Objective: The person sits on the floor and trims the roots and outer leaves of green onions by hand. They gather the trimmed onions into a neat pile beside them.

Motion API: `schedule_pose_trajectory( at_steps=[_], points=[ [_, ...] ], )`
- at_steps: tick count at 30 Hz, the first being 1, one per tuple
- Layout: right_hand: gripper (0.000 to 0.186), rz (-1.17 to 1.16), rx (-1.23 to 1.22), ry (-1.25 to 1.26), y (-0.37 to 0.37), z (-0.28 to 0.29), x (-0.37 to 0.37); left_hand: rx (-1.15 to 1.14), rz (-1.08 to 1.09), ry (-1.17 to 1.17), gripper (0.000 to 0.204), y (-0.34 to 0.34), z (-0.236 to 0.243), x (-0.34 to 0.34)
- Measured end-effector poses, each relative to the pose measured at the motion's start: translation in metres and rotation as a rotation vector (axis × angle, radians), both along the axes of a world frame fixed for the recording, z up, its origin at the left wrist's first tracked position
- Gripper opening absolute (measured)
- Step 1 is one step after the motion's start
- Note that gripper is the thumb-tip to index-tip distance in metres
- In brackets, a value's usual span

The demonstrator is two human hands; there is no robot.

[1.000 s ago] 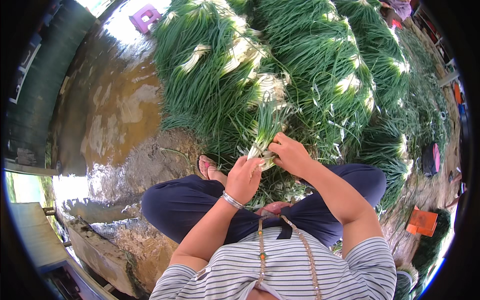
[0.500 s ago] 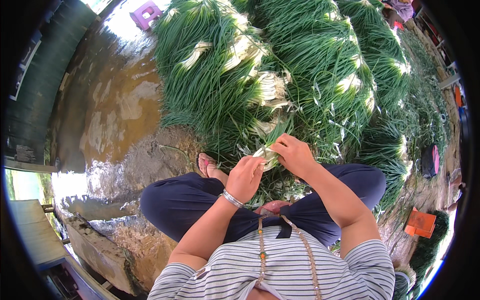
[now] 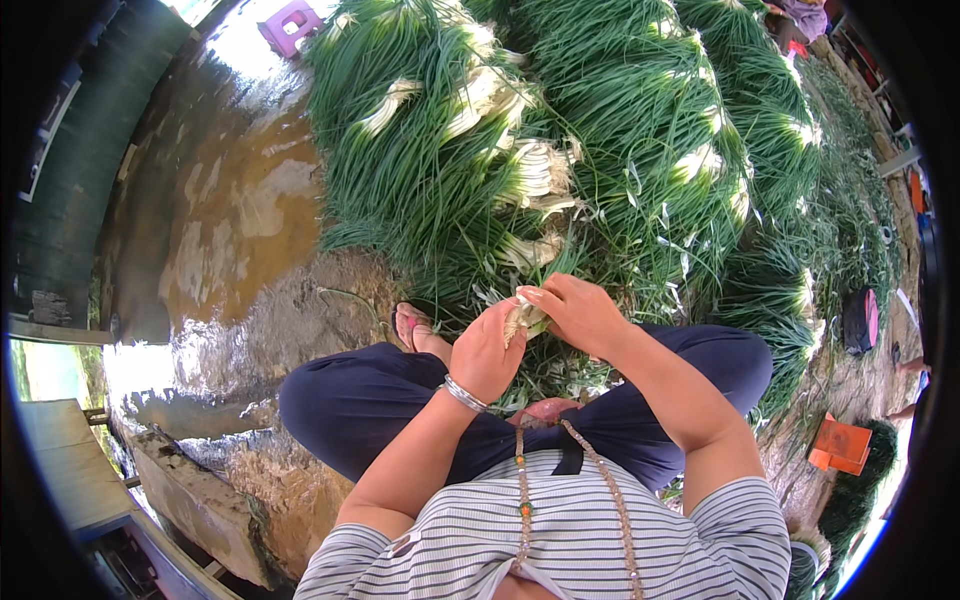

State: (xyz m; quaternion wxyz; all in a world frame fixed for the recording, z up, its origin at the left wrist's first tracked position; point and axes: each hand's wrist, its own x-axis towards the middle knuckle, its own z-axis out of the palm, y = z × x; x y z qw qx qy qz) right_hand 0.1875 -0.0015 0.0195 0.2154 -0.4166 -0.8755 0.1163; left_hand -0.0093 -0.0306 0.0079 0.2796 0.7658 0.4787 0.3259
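Piled green onions (image 3: 420,165) bar your way straight ahead, while your bent knees (image 3: 335,398) hem in both sides; past the left knee, wet floor (image 3: 225,225) opens a passage toward a purple stool (image 3: 272,37).

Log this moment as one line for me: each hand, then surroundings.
left hand: holding small spring onion bunch | right hand: touching same bunch | ahead: piled spring onions | far right: orange box

Daylight glares off the wet floor (image 3: 225,210); bent edges seem soft.
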Motion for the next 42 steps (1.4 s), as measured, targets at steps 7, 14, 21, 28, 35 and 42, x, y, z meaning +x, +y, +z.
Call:
schedule_pose_trajectory(
  at_steps=[7,14,21,28,35,42],
  points=[
    [0.018,-0.101,-0.277,-0.176,-0.007,0.015,-0.001,0.013,0.039,-0.008,0.038,0.005,-0.002,-0.001],
    [0.019,-0.23,-1.066,1.057,-0.024,0.009,-0.037,-0.156,0.074,-0.242,0.039,0.002,-0.028,0.004],
    [0.013,-0.397,-1.452,1.357,-0.005,0.03,-0.037,-0.424,0.064,-0.526,0.04,-0.002,0.005,0.01],
    [0.024,0.255,-0.885,1.774,-0.009,0.078,-0.044,-0.207,0.084,-0.472,0.041,-0.003,-0.032,0.01],
    [0.019,-0.225,0.216,1.387,-0.068,0.135,0.042,-0.477,0.251,-1.136,0.05,0.025,0.0,-0.014],
    [0.032,-0.294,-0.528,-0.322,-0.058,0.021,0.027,-0.429,0.232,-1.103,0.05,0.022,0.012,-0.006]
  ],
)
